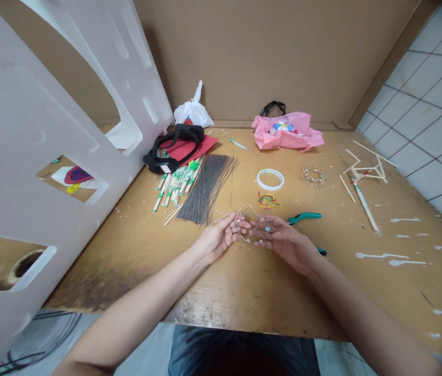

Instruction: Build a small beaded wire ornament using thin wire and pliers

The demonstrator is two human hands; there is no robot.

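Observation:
Between my two hands is a thin wire ring with small beads (pixel 248 241), held just above the table. My left hand (pixel 221 235) has its fingers closed on the ring's left side. On the right side, my right hand (pixel 281 235) grips it with curled fingers, near a small turquoise bead. Pliers with teal handles (pixel 306 216) lie partly hidden behind my right hand and forearm. Beyond the ring is a small heap of coloured rubber bands (pixel 268 201). A bundle of straight grey wires (pixel 207 188) lies left of them.
A tape roll (pixel 270 179), another beaded wire ring (pixel 312 176) and a stick frame (pixel 367 172) lie further back. Wrapped chopsticks (pixel 174 185), a black head strap (pixel 174 146), a white bag (pixel 193 112) and a pink bag (pixel 287 137) also sit there. A white plastic panel (pixel 60 156) stands left.

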